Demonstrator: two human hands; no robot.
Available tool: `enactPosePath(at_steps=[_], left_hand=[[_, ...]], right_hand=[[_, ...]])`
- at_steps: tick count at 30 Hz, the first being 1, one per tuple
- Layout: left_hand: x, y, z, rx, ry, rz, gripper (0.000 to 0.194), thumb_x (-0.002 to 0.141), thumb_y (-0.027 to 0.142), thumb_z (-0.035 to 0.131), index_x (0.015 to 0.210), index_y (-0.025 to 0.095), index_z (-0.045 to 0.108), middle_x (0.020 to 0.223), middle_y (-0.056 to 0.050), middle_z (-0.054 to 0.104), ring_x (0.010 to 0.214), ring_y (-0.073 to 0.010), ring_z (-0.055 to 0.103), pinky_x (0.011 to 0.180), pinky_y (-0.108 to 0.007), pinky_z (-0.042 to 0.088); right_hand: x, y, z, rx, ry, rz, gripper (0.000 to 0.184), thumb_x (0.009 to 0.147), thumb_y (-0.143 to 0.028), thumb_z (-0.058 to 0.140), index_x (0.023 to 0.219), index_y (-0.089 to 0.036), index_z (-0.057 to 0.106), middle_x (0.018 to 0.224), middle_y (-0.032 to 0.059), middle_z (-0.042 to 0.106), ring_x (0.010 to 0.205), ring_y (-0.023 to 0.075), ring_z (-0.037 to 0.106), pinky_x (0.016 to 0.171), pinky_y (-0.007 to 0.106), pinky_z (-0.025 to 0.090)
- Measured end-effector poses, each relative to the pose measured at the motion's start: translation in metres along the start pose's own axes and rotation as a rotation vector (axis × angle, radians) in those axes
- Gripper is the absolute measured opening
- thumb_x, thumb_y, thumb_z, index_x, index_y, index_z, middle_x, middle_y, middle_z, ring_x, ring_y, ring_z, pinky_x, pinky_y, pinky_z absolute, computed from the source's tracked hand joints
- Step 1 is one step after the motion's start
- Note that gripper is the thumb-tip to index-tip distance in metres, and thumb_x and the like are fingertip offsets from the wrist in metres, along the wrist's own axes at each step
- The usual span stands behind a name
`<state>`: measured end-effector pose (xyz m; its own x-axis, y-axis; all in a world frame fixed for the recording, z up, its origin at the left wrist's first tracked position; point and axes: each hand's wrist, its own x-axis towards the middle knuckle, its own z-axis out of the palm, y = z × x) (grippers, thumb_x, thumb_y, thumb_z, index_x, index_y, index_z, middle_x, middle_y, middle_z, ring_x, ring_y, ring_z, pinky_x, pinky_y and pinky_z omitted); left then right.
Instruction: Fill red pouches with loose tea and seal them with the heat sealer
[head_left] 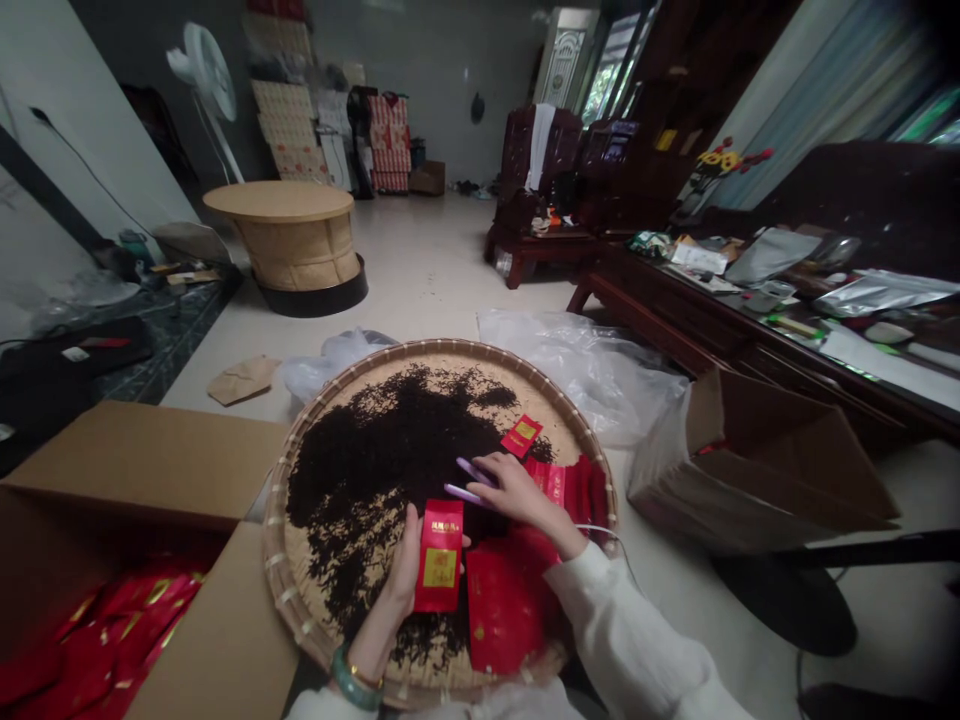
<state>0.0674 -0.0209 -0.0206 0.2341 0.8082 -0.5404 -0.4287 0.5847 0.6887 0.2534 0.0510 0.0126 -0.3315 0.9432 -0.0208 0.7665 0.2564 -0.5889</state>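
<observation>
Left hand: [397, 580] closed around a red packet [439, 556], which stands upright with a gold label facing the camera; held low over the tray, lower centre of frame.
Right hand: [517, 497] fingers curled over a purple tool [466, 478], apparently holding it; two slim purple arms show, exact tool type cannot be told.
Left wrist: jade bangle [351, 680] beside a thin gold bracelet [366, 678].
Sleeves: white sleeve [630, 640] on the right arm, lower right.
Tray: round bamboo tray [285, 560], lower centre, under both hands.
On tray: tea leaves [390, 450], dark, spread in a loose heap; more red packets [502, 610] lying near the right rim and beneath the right forearm.
Lower left: cardboard box [142, 460], open, holding red packets [105, 630], just beside the tray.
Right of tray: second cardboard box [757, 470], tilted on the floor; plastic bag [577, 370] behind the tray.
Right edge: wooden worktop [750, 340] carrying silver pouches [885, 292] and papers.
Background: standing fan [206, 75], upper left; round table [279, 235] on the floor.
</observation>
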Motion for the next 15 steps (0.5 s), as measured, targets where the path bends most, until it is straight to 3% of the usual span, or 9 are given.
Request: enactPosePath(at_steps=[3,6,10,15], left_hand=[[0.001,-0.001,0.001,0.002,0.002,-0.047,0.071,0.077,0.076,0.042,0.093,0.011,0.067,0.063,-0.01,0.074,0.049,-0.0216,0.068,0.045,-0.028,0.049],[0.001,-0.002,-0.001,-0.002,-0.022,-0.1,0.07,0.081,0.073,0.039,0.093,0.01,0.067,0.061,-0.01,0.073,0.049,-0.0218,0.068,0.049,-0.029,0.051],[0.0,-0.002,-0.003,-0.004,-0.072,-0.115,0.068,0.081,0.072,0.041,0.096,0.011,0.068,0.062,-0.01,0.073,0.055,-0.0233,0.07,0.053,-0.03,0.053],[0.0,-0.001,-0.004,0.012,-0.106,-0.116,0.064,0.083,0.069,0.042,0.103,0.013,0.066,0.071,-0.01,0.075,0.058,-0.0231,0.071,0.056,-0.031,0.053]], right_hand=[[-0.001,-0.021,0.017,-0.001,0.08,-0.167,0.028,0.089,-0.039,0.059,0.104,-0.017,0.067,0.092,0.0085,0.066,0.09,0.0203,0.057,0.08,0.029,0.044],[0.003,-0.037,0.033,-0.087,-0.07,-0.312,0.024,0.091,-0.036,0.057,0.084,-0.015,0.067,0.08,0.0057,0.066,0.077,0.0166,0.06,0.071,0.025,0.043],[0.009,-0.038,0.037,-0.202,-0.142,-0.378,0.028,0.094,-0.033,0.051,0.075,-0.015,0.06,0.072,0.0041,0.064,0.065,0.0142,0.058,0.059,0.024,0.038],[0.004,-0.028,0.036,-0.183,-0.102,-0.401,0.026,0.095,-0.027,0.049,0.072,-0.016,0.056,0.068,0.0014,0.062,0.06,0.0118,0.054,0.057,0.022,0.035]])
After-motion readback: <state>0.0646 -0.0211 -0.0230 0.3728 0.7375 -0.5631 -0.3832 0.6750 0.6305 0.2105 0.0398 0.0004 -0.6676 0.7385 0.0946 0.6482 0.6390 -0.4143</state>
